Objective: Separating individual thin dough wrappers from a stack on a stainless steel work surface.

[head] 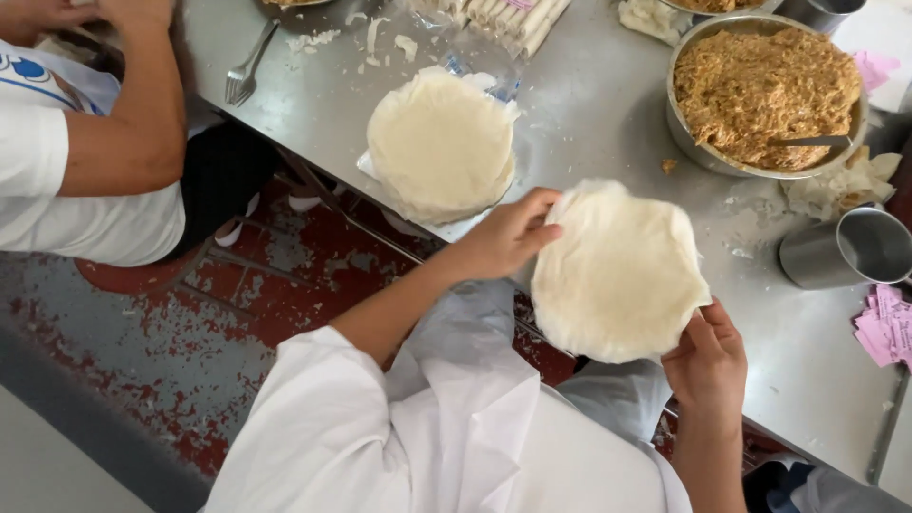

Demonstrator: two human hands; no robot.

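**One wrapper lifted, filling untouched**

A person in a white coat holds a single round, pale wrapper [619, 274] over the near edge of the steel worktop [589, 104]. The left hand [508, 236] pinches the wrapper's left rim, thumb under and fingers curled over the top; the right hand [708, 366] grips the near-right rim, fingers pressed together behind the sheet. The wrapper appears to hang partly off the worktop edge, flat and bare, w/ no filling on it.

Judging by the layout, work on this piece is at an early stage: the sheet is separated from the stack of wrappers [442, 144], which sits just left and farther off, on a clear plastic sheet. Filling, folding & rolling are not yet done. The big metal bowl [765, 90] of shredded brown filling stands at far right, a utensil resting in it. A steel cup [845, 249] lies on its side at right, near pink paper slips [885, 328]. Finished rolls [513, 17] lie at the far edge. At far left, a co-worker's arm [133, 114] & a fork [245, 71].
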